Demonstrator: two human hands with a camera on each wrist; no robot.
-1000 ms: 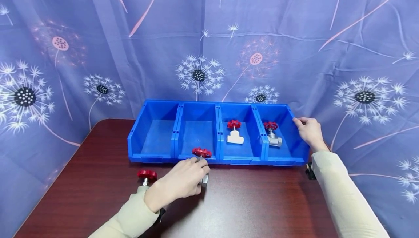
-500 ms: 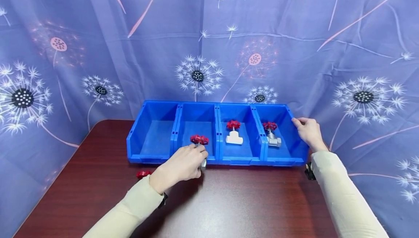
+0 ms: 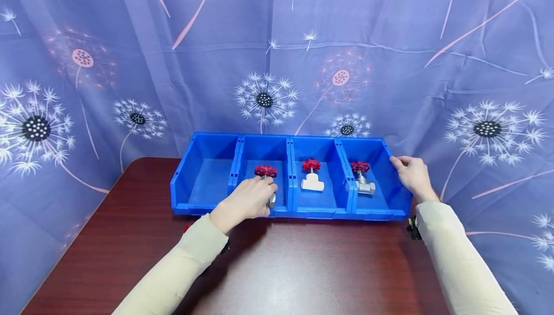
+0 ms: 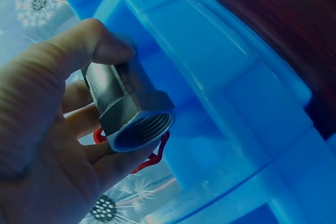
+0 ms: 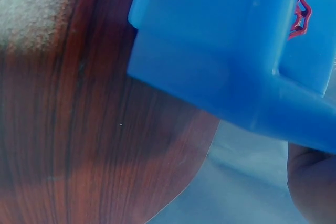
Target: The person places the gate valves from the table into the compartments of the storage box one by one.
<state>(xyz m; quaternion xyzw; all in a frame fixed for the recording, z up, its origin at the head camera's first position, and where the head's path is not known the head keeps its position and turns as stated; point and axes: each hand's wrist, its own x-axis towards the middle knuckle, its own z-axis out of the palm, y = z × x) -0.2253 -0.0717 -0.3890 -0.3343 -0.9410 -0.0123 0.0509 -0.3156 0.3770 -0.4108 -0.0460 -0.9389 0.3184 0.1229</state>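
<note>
My left hand (image 3: 247, 198) grips a metal gate-type valve (image 4: 128, 95) by its body, over the second compartment from the left of a row of blue bins (image 3: 196, 209). Its red handwheel (image 3: 265, 170) points up and away from me. The left wrist view shows the thumb on one side of the body, fingers round the other, and a threaded hex end facing the camera. At the far right my right hand (image 3: 413, 176) pinches the upper edge of the outer bin wall; only part of that hand (image 5: 314, 184) appears in the right wrist view.
A white plastic valve (image 3: 312, 183) lies in the third compartment and a silver valve (image 3: 366, 188) in the fourth, both with red handwheels. Another red handwheel (image 3: 186, 228) peeks out behind the left sleeve on the brown table (image 3: 329, 267). A patterned curtain (image 3: 216, 89) hangs behind.
My left hand has carried the valve forward from the front edge of the bins into the second compartment. The left sleeve now hides most of the valve on the table. My right hand stays put.
</note>
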